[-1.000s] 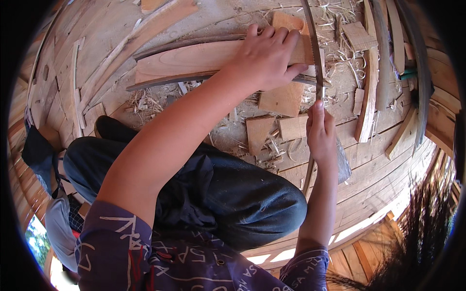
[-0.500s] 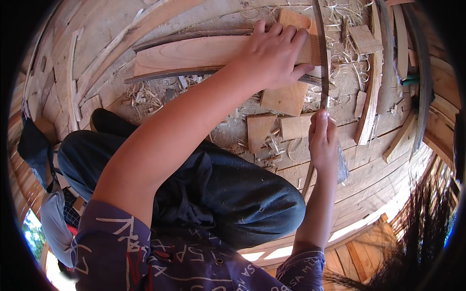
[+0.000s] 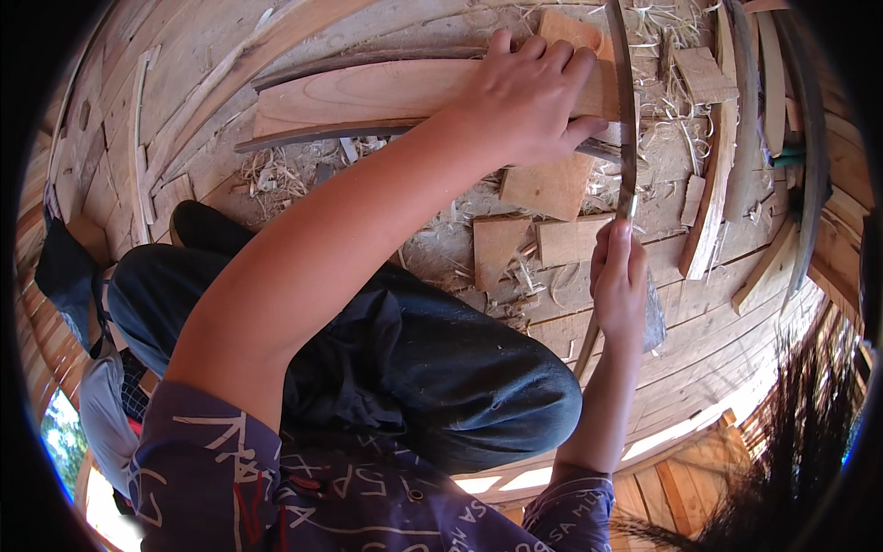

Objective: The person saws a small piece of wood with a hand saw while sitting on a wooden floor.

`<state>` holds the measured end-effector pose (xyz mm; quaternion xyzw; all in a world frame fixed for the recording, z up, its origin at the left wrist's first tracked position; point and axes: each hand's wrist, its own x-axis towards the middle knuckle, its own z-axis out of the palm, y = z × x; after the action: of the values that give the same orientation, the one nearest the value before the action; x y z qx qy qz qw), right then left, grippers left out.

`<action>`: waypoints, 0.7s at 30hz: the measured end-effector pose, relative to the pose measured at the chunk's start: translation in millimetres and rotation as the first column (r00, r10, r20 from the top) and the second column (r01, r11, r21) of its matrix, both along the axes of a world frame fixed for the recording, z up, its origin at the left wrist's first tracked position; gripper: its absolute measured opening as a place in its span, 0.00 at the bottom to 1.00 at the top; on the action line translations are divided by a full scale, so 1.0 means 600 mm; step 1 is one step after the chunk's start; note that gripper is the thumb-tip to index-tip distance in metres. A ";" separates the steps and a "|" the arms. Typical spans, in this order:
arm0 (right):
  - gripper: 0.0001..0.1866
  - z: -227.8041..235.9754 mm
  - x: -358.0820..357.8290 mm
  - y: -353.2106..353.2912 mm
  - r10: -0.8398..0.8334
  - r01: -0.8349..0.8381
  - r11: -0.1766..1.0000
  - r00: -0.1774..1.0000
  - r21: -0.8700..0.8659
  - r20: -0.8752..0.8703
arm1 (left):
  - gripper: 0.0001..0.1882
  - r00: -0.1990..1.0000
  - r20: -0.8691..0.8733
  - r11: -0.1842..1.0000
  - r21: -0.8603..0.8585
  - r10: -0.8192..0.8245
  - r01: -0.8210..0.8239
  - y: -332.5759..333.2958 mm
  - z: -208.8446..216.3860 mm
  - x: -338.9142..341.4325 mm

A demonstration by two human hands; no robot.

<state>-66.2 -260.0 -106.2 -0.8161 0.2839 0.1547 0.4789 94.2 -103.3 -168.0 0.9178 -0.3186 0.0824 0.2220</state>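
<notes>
A pale wooden plank [image 3: 368,92] lies crosswise in front of me, with dark strips along its long edges. My left hand [image 3: 529,97] presses down on its right part, fingers curled over the far side and thumb near the right end. My right hand [image 3: 618,281] is closed round the near end of a saw [image 3: 628,124], whose long narrow blade points away from me. The blade crosses at the plank's right end, just beyond my left thumb; how deep it sits there cannot be told. Under the plank is a wooden board [image 3: 547,187], partly hidden.
Small wood offcuts [image 3: 501,248] and shavings [image 3: 276,175] litter the plank floor [image 3: 699,322]. A wood block [image 3: 705,75] and several long curved strips [image 3: 708,202] lie at the right. My bent knee [image 3: 515,396] is close to my right forearm.
My right hand and the saw have come slightly toward me. My left hand stays on the plank. The whole view has shifted a little.
</notes>
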 end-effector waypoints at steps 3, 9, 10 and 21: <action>0.28 -0.004 0.045 0.000 -0.033 0.034 0.999 0.999 0.039 -0.030 | 0.32 0.995 -0.102 1.000 0.023 -0.015 0.017 -0.009 0.012 0.004; 0.29 0.005 -0.091 0.002 -0.063 0.063 0.997 0.998 0.035 0.013 | 0.31 0.998 -0.065 0.999 0.043 -0.006 0.009 0.000 0.017 -0.001; 0.29 0.005 -0.093 0.002 -0.048 0.048 0.998 0.999 0.035 0.015 | 0.31 0.997 -0.075 0.999 0.045 -0.007 0.011 -0.001 0.017 -0.001; 0.28 -0.023 0.014 0.010 0.010 -0.007 0.999 0.996 -0.036 0.090 | 0.33 0.999 0.034 0.997 0.070 -0.042 0.040 0.000 0.012 -0.011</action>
<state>-57.8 -254.3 -119.8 -0.8319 0.2612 0.1148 0.4760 87.7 -103.3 -160.8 0.9167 -0.3440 0.0830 0.1857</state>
